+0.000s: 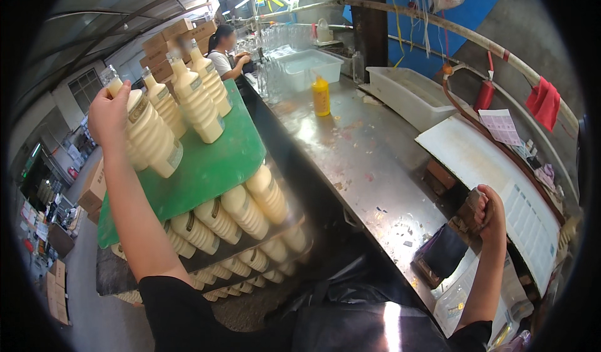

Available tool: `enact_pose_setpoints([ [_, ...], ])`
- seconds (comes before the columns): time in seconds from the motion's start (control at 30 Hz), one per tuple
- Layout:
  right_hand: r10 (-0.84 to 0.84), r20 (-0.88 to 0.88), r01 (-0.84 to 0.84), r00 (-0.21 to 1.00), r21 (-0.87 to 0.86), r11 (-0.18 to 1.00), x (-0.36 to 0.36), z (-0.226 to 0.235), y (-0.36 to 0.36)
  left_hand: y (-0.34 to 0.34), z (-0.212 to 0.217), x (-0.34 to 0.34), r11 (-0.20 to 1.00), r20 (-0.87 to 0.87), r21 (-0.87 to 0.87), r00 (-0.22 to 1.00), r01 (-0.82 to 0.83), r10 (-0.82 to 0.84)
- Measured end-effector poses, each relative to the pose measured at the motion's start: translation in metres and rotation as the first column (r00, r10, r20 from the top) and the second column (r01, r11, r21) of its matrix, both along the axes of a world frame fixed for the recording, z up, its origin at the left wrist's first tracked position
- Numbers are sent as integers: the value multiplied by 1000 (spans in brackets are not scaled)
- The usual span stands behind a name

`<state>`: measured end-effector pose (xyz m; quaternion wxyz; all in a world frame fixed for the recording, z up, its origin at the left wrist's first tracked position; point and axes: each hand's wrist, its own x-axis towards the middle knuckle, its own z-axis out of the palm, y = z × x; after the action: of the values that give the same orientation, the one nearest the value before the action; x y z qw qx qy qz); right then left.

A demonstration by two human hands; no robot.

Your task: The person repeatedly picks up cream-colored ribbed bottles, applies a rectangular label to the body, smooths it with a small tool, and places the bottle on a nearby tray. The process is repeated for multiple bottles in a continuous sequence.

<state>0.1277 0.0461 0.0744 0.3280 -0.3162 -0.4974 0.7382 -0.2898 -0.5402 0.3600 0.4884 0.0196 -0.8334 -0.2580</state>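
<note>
Hidden and unclear parts

The left hand (109, 115) covers the top of a cream bottle (152, 136); the green board (203, 164) hides most lower bottles (241, 211); the right hand (491, 213) closes round a brown object (471, 209) too hidden to identify.

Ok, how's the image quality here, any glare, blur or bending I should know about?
Head view: strong fisheye bending, so the stainless steel worktable edge curves and the corners go black; bright glare patch on the shiny black apron at the bottom; the left hand on a cream ribbed plastic bottle is sharp, while the far person looks soft.
</note>
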Motion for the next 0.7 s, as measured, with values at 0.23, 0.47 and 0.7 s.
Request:
enact_pose_setpoints([
  [0.23,-71,48,70,996,17,997,18,-11,9,0,-25,-67,999,4,-46,1000,-21,21],
  [0.47,-96,92,99,991,-37,994,21,-25,6,0,-35,-129,988,50,-108,992,-114,120],
  [0.7,-86,27,87,996,-40,995,34,-30,0,-38,-35,-198,982,54,-103,985,-156,162],
])
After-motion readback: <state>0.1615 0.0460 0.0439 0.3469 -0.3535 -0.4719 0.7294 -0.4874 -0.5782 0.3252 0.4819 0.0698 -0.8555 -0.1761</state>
